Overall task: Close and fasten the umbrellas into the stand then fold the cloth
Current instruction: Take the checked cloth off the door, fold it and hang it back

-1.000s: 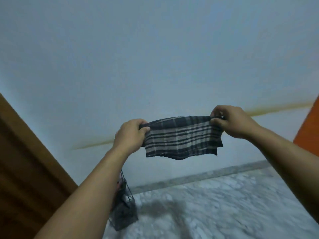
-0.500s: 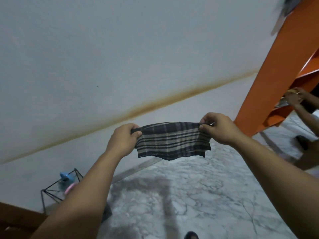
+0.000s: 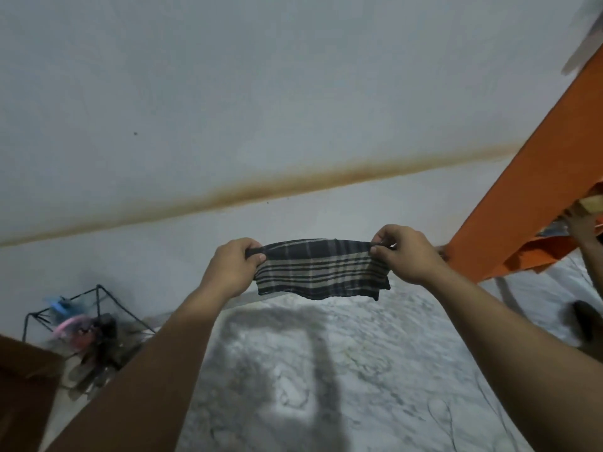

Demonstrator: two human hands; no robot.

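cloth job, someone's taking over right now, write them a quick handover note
Left hand pinches the cloth's left top corner; right hand pinches the right one.
The striped cloth hangs stretched between them in the air, above the marble floor.
Umbrellas sit in the wire stand by the wall, lower left; fastening too blurred to confirm.
Left: finish folding the cloth and put it down.
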